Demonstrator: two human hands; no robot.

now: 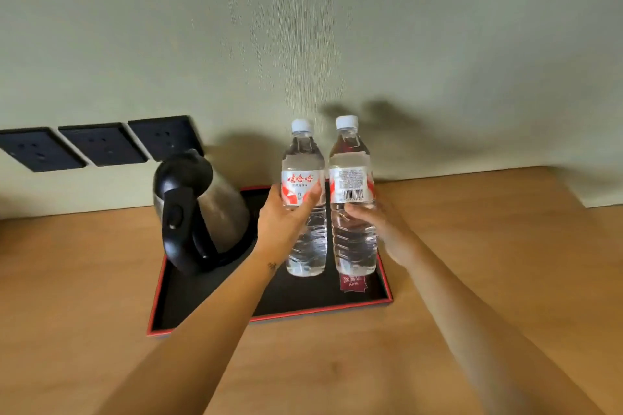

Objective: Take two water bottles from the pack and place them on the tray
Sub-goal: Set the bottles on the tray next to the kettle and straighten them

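Two clear water bottles with white caps and red-and-white labels stand upright side by side over the right half of a black tray with a red rim (269, 315). My left hand (281, 221) grips the left bottle (303, 178) around its middle. My right hand (381, 226) grips the right bottle (352, 175) from the right side, with its barcode facing me. The bottle bases look to be at or just above the tray floor; I cannot tell if they touch it. The pack is not in view.
A steel kettle with a black handle and lid (199, 212) stands on the tray's left half. A small dark red card (352, 283) lies on the tray below the right bottle. Three black wall sockets (97, 145) sit at the left. The tray rests on a wooden tabletop (488, 263) against the wall.
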